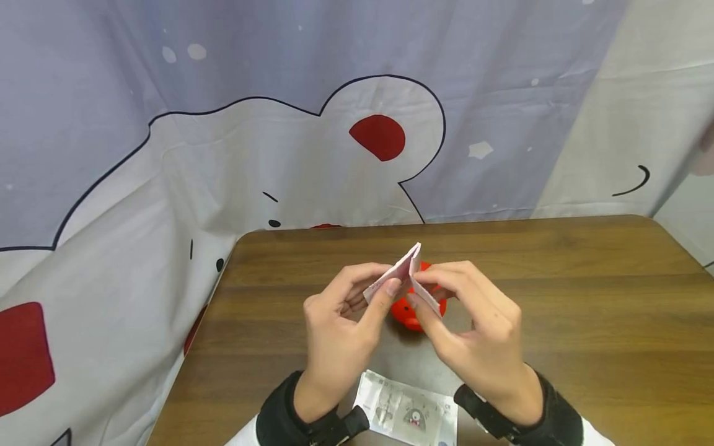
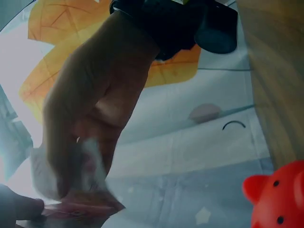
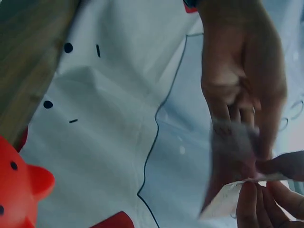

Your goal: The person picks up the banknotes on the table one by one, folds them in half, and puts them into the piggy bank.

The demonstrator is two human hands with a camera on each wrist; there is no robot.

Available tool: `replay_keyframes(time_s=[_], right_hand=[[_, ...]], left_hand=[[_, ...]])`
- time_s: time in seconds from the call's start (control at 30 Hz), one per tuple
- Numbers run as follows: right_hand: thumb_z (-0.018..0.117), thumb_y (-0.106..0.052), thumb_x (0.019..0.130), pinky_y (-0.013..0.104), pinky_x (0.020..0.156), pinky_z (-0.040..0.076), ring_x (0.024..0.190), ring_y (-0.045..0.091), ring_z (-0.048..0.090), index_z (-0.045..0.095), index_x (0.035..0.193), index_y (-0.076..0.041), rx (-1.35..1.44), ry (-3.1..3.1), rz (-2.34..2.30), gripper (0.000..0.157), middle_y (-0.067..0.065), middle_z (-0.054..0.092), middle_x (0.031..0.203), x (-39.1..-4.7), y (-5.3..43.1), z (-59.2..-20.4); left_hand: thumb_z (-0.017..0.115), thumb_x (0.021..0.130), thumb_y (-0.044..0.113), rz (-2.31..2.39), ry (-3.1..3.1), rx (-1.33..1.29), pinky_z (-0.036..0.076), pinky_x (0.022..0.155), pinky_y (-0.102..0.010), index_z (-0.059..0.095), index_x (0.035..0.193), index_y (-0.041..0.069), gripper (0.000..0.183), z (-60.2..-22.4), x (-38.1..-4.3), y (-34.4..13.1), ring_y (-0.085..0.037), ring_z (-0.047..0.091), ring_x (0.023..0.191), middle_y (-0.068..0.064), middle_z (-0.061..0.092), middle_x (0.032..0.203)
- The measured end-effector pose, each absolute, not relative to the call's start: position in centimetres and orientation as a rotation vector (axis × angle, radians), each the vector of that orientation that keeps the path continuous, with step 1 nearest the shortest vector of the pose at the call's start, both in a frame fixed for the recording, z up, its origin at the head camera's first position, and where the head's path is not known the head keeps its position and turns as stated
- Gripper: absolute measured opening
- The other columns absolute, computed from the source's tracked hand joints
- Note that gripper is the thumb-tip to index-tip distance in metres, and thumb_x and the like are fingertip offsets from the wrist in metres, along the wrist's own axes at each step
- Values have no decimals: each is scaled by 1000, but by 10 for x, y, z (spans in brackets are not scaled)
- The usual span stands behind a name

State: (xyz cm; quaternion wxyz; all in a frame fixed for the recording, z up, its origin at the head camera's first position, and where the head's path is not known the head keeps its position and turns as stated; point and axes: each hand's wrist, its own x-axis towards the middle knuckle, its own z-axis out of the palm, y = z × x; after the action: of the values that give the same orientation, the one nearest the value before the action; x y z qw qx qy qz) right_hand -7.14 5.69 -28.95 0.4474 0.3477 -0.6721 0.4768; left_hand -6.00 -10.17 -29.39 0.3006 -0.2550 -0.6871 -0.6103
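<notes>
In the head view my left hand (image 1: 343,328) pinches one side of a folded pink banknote (image 1: 398,270) between thumb and fingers. Thumb and fingers of my right hand (image 1: 482,319) pinch its other side, and the note forms a V with its crease upward. Both wrist views show the pink banknote (image 2: 88,209) held between the two hands, partly blurred. Directly behind the note sits a red pig-shaped figure (image 1: 406,317), half covered by the hands. A pale grey-green banknote (image 1: 398,406) lies flat on the table, between my wrists.
The brown wooden table (image 1: 591,322) has its far edge against a hanging cloth (image 1: 268,155) printed with cartoon shapes. More of this cloth drapes down along the table's left side. Black bands (image 1: 312,421) circle both wrists.
</notes>
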Motion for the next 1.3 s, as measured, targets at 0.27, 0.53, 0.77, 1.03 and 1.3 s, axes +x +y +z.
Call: replay_keyframes(time_s=[0.27, 0.53, 0.77, 1.03, 1.3], right_hand=[[70, -21, 90, 17, 83, 53, 89, 26, 65, 69, 110, 12, 997, -1712, 1120, 38, 24, 67, 103, -66, 48, -292], [72, 10, 80, 19, 80, 55, 84, 16, 65, 68, 100, 17, 842, -1646, 1526, 22, 18, 71, 96, -74, 65, -286], [66, 22, 80, 16, 70, 58, 77, 11, 67, 68, 92, 16, 765, -1692, 1915, 13, 2, 74, 87, -74, 80, -288], [69, 16, 83, 18, 74, 59, 80, 13, 69, 67, 94, 16, 720, -1742, 1928, 11, 1, 75, 90, -74, 85, -284], [71, 23, 76, 18, 73, 59, 78, 9, 69, 70, 89, 11, 715, -1892, 1909, 17, -6, 74, 85, -72, 91, -283]], left_hand=[[72, 90, 15, -1672, -1834, -719, 63, 75, -35, 65, 117, -6, 35, -295, -60, -100, -23, 75, 92, -27, 74, 105], [64, 90, -9, -1825, -1853, -579, 64, 71, -35, 68, 109, -10, 19, -293, -59, -104, -16, 75, 85, -31, 74, 94], [66, 90, -7, -1939, -1916, -585, 64, 73, -35, 68, 109, -8, 19, -290, -57, -108, -12, 74, 85, -29, 74, 97], [76, 82, -3, -1946, -1974, -472, 64, 67, -31, 74, 95, -9, 15, -284, -58, -114, -11, 76, 77, -29, 76, 87], [77, 81, -2, -1952, -1972, -437, 64, 68, -33, 75, 96, -6, 16, -279, -58, -119, -13, 77, 78, -26, 77, 89]])
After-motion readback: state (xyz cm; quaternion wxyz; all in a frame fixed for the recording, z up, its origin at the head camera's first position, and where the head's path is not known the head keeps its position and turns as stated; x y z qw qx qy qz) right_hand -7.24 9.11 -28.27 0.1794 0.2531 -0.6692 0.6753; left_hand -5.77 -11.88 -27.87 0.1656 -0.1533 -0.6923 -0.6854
